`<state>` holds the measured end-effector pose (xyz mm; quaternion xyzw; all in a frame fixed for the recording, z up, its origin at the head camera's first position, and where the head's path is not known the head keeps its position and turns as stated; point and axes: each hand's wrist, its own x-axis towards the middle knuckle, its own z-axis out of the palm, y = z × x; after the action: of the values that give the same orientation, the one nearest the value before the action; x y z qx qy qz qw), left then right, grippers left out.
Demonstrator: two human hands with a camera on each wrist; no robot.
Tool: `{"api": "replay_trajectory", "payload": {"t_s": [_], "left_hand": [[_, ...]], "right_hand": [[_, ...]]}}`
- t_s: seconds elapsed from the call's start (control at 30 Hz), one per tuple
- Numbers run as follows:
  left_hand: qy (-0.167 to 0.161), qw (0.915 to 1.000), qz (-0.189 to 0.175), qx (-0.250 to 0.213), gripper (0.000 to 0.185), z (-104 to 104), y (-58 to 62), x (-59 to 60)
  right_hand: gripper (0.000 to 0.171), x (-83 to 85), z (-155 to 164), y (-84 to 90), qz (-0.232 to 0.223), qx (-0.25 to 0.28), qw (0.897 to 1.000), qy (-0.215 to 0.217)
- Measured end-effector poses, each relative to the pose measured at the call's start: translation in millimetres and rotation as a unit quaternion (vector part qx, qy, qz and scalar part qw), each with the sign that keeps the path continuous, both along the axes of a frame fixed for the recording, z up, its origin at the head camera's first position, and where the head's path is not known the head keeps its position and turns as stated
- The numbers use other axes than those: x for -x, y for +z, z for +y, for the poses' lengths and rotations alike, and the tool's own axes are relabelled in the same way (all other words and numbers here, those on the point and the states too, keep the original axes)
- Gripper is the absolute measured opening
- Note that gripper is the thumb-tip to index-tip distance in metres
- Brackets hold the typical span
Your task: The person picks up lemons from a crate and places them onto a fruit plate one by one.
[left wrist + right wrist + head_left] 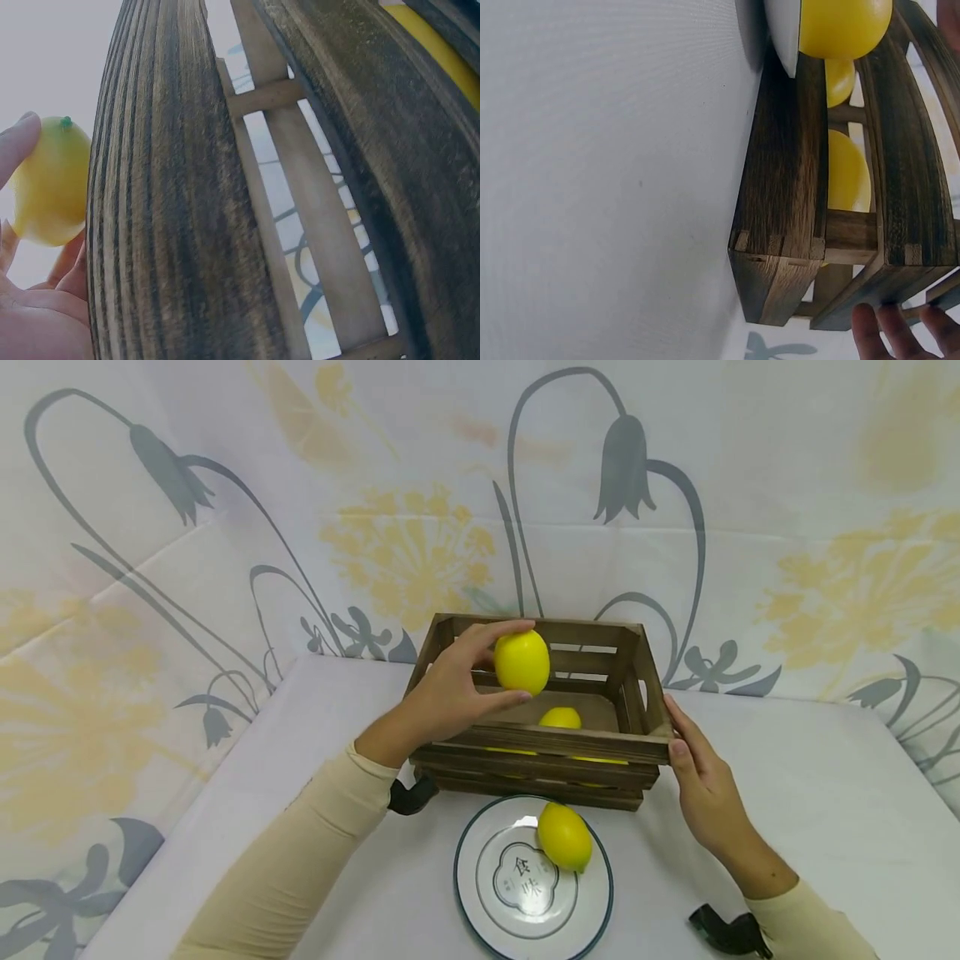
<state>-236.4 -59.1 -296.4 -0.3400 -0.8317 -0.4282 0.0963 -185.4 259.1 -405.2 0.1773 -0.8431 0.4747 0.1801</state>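
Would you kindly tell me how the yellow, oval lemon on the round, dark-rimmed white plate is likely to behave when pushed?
The yellow, oval lemon would probably roll, given its rounded sides. Its pointed tip may make it veer rather than run straight. Its smooth-looking skin could also slip somewhat on the round, dark-rimmed white plate, which looks glossy.

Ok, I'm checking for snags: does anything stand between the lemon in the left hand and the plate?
Yes: the crate's front wall stands between them, though the held lemon appears to be above its top edge. On the plate, another lemon takes up part of the side towards the crate.
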Motion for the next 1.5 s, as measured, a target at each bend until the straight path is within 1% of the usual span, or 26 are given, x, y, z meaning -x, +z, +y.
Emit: {"api": "replay_trajectory", "payload": {"t_s": [0.13,0.3,0.4,0.53,0.67,0.8,0.97,1.17,1.3,1.4,1.5], "left_hand": [[-0.003,0.9999,0.007,-0.010,0.073,0.1,-5.0,-2.9],[-0.010,0.9995,0.030,-0.006,0.075,0.9,-11.4,-6.5],[-0.008,0.9991,0.041,-0.008,0.075,0.5,-14.6,-8.0],[-0.004,0.9989,0.043,-0.018,0.075,-1.2,-19.0,-10.4],[-0.010,0.9987,0.043,-0.025,0.074,-3.3,-24.2,-11.4],[-0.019,0.9982,0.036,-0.044,0.074,-4.4,-27.0,-11.2],[-0.040,0.9963,0.025,-0.072,0.076,-6.2,-28.8,-9.6],[-0.060,0.9948,0.023,-0.079,0.078,-10.1,-29.7,-11.5],[-0.077,0.9936,0.046,-0.069,0.077,-11.9,-32.0,-13.0],[-0.102,0.9913,0.062,-0.054,0.075,-11.8,-31.5,-15.0],[-0.123,0.9896,0.060,-0.042,0.075,-11.9,-29.4,-18.1]], "right_hand": [[0.052,0.4,0.2,-0.7,0.001,0.002,1.000,0.000],[0.052,0.6,1.5,-0.6,0.000,0.002,1.000,0.000],[0.052,0.9,1.6,-1.0,-0.001,0.003,1.000,0.000],[0.052,1.9,0.7,-1.9,-0.003,0.005,1.000,0.003],[0.052,1.5,-0.6,-2.7,-0.006,-0.002,1.000,-0.001],[0.052,0.7,-1.0,-1.7,-0.006,-0.008,1.000,-0.006],[0.052,0.8,-0.8,-0.8,0.004,-0.005,1.000,-0.006],[0.053,2.2,-2.7,-1.5,0.013,0.008,1.000,0.009],[0.053,1.5,-3.8,-1.0,0.008,0.004,1.000,0.009],[0.053,0.2,-3.5,0.2,0.004,0.001,1.000,0.004],[0.053,-0.3,-3.1,0.8,0.003,0.001,1.000,-0.001]]}}
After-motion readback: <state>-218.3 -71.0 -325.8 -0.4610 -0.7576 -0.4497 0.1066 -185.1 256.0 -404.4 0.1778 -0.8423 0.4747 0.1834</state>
